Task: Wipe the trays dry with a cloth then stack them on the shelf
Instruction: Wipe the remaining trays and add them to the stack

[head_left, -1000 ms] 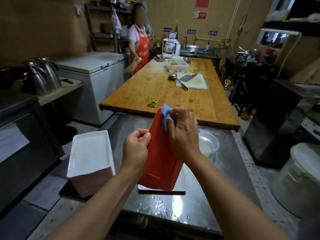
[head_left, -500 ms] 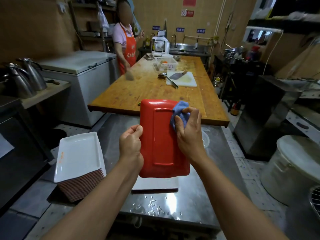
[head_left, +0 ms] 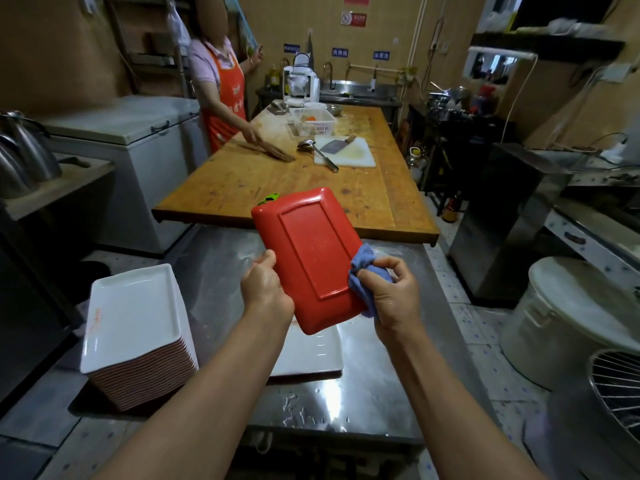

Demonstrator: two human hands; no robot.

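A red rectangular tray (head_left: 310,251) is held up above the steel table (head_left: 374,386), its underside toward me and its top tilted left. My left hand (head_left: 265,289) grips its lower left edge. My right hand (head_left: 389,294) holds a bunched blue cloth (head_left: 363,271) against the tray's lower right edge. Under the red tray a white tray (head_left: 311,355) lies flat on the table. A tall stack of trays (head_left: 133,327), white on top with red sides, stands at the table's left corner.
Beyond the steel table a long wooden table (head_left: 363,199) carries a cutting board, cleaver, ladle and white basket. A person in an orange apron (head_left: 225,98) works at its left side. A chest freezer (head_left: 138,143) stands left; a white lidded bucket (head_left: 568,317) and wire rack sit right.
The red tray has turned to show its full underside and tilted left. My right hand with the cloth slid from the tray's top right down to its lower right edge.
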